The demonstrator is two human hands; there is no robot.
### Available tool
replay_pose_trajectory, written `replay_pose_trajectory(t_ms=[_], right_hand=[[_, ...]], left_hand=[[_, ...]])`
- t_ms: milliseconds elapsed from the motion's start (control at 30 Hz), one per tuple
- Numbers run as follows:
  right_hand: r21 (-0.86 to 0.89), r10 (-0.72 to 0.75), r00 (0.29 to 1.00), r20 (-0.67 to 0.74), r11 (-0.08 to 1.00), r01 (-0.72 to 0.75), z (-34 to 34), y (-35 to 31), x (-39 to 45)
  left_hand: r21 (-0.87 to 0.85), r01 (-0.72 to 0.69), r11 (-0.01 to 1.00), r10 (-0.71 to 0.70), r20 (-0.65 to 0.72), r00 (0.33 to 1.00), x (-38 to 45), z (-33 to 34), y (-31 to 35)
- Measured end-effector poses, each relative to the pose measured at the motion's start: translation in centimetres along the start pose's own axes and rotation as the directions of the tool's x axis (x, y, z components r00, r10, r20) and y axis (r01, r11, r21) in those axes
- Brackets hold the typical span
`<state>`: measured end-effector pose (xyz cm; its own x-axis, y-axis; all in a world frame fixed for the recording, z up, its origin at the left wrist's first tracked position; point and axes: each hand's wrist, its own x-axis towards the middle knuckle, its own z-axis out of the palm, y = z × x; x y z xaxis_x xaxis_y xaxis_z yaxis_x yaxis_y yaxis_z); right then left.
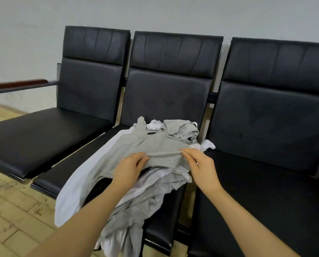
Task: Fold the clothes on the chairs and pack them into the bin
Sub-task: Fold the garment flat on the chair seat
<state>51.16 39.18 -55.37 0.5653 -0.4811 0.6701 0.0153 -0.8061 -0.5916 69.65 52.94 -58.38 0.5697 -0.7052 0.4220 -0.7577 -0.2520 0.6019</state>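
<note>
A loose pile of grey and white clothes (155, 186) lies on the middle chair (166, 93) of a black three-seat row and spills over its front edge. On top is a grey garment (160, 145). My left hand (130, 169) pinches its near edge on the left. My right hand (201, 166) pinches the same edge on the right, so the hem is stretched between both hands. A white garment (71, 191) hangs down at the pile's left. No bin is in view.
The left chair (43, 134) and the right chair (266, 164) have bare black seats. A wooden armrest on a metal bar (19, 85) juts out at the far left. Tan tiled floor (16, 219) lies below; a pale wall stands behind.
</note>
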Motion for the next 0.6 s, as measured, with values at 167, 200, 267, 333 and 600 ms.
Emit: replay_pose_trajectory(t_ms=[167, 200, 267, 333, 600], right_hand=[[-0.034, -0.018, 0.998, -0.062, 0.999, 0.016, -2.2, -2.2, -0.4], [-0.031, -0.014, 0.997, -0.079, 0.999, 0.012, -2.8, -2.7, -0.5], [-0.015, 0.011, 0.995, -0.103, 1.000, -0.013, -3.9, -3.6, -0.6], [0.006, 0.037, 0.993, -0.113, 0.999, -0.037, -5.1, -4.3, -1.0], [-0.021, 0.128, 0.991, 0.037, 0.992, -0.127, -6.8, -4.3, -5.3]], left_hand=[[-0.024, -0.144, 0.989, 0.133, -0.248, 0.960, -0.6, -1.9, 4.8], [-0.025, -0.170, 0.985, 0.157, -0.267, 0.951, -0.8, -2.4, 5.9], [-0.032, -0.238, 0.971, 0.222, -0.261, 0.940, -1.3, -3.0, 7.5], [-0.027, -0.319, 0.947, 0.306, -0.216, 0.927, -2.1, -3.2, 8.7], [-0.012, -0.351, 0.936, 0.347, -0.122, 0.930, -7.0, -0.6, 8.3]])
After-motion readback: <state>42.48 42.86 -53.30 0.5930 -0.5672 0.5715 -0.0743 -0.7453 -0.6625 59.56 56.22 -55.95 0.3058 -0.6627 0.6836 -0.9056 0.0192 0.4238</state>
